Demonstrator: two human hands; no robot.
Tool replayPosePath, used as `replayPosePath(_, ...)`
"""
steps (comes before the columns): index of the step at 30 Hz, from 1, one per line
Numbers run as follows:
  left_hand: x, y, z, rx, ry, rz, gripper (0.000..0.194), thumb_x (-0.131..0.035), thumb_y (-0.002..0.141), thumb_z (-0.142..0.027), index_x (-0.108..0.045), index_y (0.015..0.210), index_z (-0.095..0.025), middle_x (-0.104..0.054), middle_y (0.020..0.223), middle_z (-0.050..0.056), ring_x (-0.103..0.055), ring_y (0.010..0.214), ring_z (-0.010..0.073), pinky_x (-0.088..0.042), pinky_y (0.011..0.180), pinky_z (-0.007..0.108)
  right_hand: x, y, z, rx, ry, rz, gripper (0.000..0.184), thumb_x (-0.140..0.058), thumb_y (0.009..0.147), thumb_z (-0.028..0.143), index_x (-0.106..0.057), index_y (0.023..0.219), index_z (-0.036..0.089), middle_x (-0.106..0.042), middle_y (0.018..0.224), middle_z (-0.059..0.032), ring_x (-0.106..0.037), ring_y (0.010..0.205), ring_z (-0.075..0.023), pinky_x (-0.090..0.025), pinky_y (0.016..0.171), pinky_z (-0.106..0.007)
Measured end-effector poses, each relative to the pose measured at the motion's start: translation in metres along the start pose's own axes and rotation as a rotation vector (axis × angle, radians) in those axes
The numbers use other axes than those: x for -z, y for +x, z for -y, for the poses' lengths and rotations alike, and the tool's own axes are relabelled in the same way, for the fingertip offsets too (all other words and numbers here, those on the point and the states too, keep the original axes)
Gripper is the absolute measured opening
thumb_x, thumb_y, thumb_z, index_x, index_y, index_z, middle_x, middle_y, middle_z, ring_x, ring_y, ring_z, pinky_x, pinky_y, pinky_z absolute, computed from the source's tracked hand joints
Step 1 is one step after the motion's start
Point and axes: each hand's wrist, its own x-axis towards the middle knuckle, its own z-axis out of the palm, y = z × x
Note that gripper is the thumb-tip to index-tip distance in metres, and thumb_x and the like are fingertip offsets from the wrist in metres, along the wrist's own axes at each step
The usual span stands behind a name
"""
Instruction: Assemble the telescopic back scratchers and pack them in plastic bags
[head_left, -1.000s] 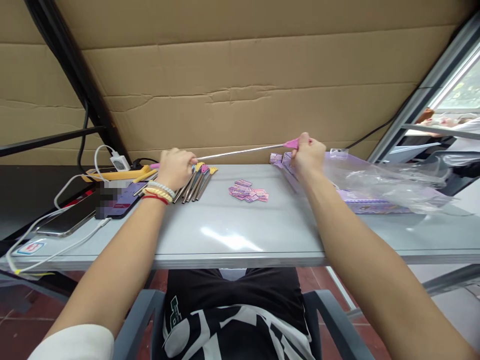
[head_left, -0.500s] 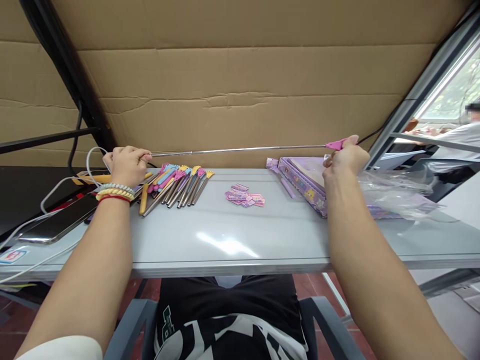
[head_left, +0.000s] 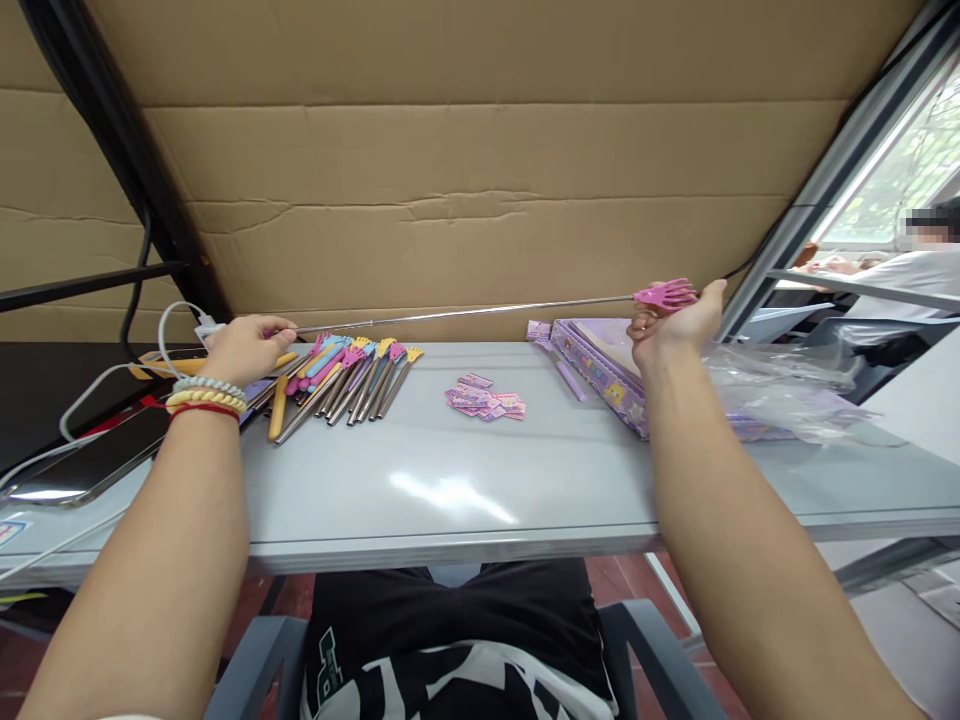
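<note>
An extended telescopic back scratcher [head_left: 480, 313] spans the space above the back of the table, almost level. My left hand [head_left: 251, 346] is closed around its handle end. At the other end, its pink hand-shaped head [head_left: 666, 295] lies against the curled fingers of my right hand [head_left: 681, 325], whose thumb is stretched away from it. Several retracted back scratchers [head_left: 352, 380] with pink, yellow and blue heads lie heaped beside my left hand. Small pink and purple printed labels [head_left: 486, 398] form a loose pile mid-table.
A purple patterned box [head_left: 600, 372] sits under my right hand, with clear plastic bags [head_left: 784, 385] over its right part. Phones [head_left: 97, 465] and white cables lie at left. Cardboard [head_left: 480, 150] walls the back. Another person [head_left: 919, 275] is beyond the frame at right.
My hands have moved apart, left hand leftward and right hand rightward, and the back scratcher's rod has lengthened between them. The right hand's grip has loosened, showing the whole pink head.
</note>
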Motion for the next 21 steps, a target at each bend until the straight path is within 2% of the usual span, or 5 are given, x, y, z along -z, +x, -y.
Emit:
replayPosePath(5,0.006,-0.004,-0.004,0.028,-0.163,0.048,0.032,-0.057,0.075,-0.034,-0.072,0.096,-0.016,-0.074,0.098,0.002,-0.059,0.093,0.0218,-0.041,0.079,0.028,0.008,0.012,-0.003,-0.005,0.096,-0.014,0.046,-0.013,0.097,0.044,-0.048,0.078,0.022,-0.055,0.064,0.0003,-0.042,0.037,-0.0067,-0.022,0.035,-0.02)
replayPosePath(8,0.006,-0.004,-0.003,-0.005,-0.227,0.046,0.029,-0.058,0.073,-0.034,-0.071,0.093,-0.016,-0.074,0.098,0.002,-0.059,0.095,0.0216,-0.042,0.084,0.028,0.011,0.017,-0.005,0.052,0.105,-0.01,0.047,-0.011,0.096,0.049,-0.047,0.08,0.023,-0.054,0.063,0.0015,-0.043,0.038,-0.0075,-0.022,0.035,-0.018)
replayPosePath(13,0.006,-0.004,0.0,-0.033,-0.276,0.053,0.024,-0.058,0.07,-0.034,-0.069,0.081,-0.017,-0.073,0.086,0.0,-0.059,0.089,0.0208,-0.043,0.079,0.026,0.012,0.017,-0.004,0.086,0.136,-0.034,0.044,-0.016,0.095,0.048,-0.041,0.069,0.023,-0.045,0.054,0.003,-0.036,0.034,-0.0079,-0.019,0.034,-0.018)
replayPosePath(17,0.009,-0.003,0.001,-0.081,-0.24,0.049,0.026,-0.056,0.07,-0.038,-0.068,0.076,-0.016,-0.069,0.074,0.0,-0.058,0.081,0.02,-0.041,0.071,0.026,0.013,0.016,-0.005,0.033,0.171,-0.047,0.031,-0.021,0.09,0.033,-0.035,0.065,0.022,-0.042,0.052,0.0039,-0.032,0.032,-0.0079,-0.017,0.034,-0.019)
replayPosePath(21,0.009,-0.006,-0.013,-0.14,-0.135,0.087,0.031,-0.051,0.072,-0.04,-0.069,0.077,-0.015,-0.069,0.077,0.002,-0.058,0.082,0.0209,-0.039,0.069,0.026,0.008,0.011,-0.008,0.0,0.19,-0.062,0.027,-0.021,0.087,0.029,-0.035,0.065,0.022,-0.042,0.051,0.0042,-0.03,0.031,-0.0073,-0.016,0.034,-0.019)
